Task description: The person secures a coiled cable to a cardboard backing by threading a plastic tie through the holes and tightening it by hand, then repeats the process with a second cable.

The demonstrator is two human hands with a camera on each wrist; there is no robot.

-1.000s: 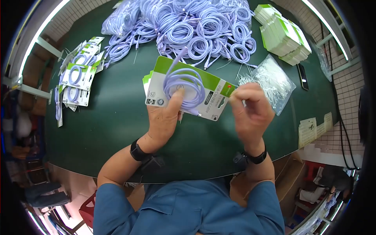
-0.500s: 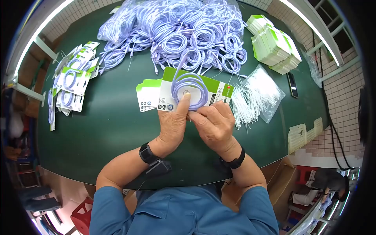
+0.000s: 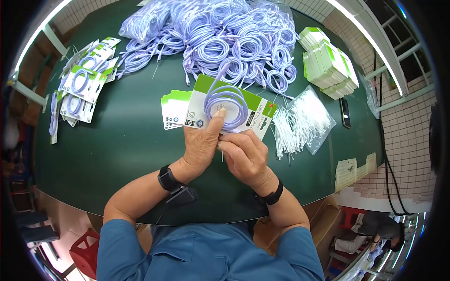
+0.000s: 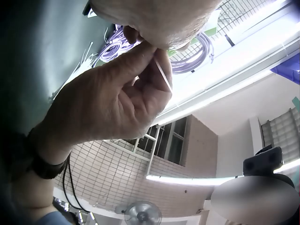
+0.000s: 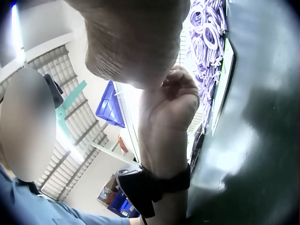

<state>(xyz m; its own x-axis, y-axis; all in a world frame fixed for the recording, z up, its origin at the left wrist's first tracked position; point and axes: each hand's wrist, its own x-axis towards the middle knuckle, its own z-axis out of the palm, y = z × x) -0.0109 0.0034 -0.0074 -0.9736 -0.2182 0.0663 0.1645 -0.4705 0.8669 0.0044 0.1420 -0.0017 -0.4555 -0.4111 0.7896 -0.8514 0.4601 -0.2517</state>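
My left hand [image 3: 200, 149] holds a green and white cable packaging card [image 3: 255, 100], its thumb pressing a coiled lilac USB-C cable [image 3: 242, 105] against the front. One cable end sticks up past the card's top edge. Just below the coil, beside the left thumb, my right hand [image 3: 247, 159] pinches a thin white cable tie [image 3: 222, 156]. In the left wrist view the tie [image 4: 162, 75] runs out between the right thumb and fingers. The left hand [image 5: 136, 42] covers most of the pinch in the right wrist view.
Loose cards [image 3: 174, 105] lie left of the held card. A large heap of lilac cables [image 3: 220, 44] fills the far side. Carded cables [image 3: 84, 89] are piled at left. Stacked cards [image 3: 328, 68], a bag of white ties [image 3: 307, 119] and a phone [image 3: 345, 113] sit at right.
My right hand has come from beyond the card's right end to its lower edge, next to the left thumb. The left hand keeps its hold on card and coil.
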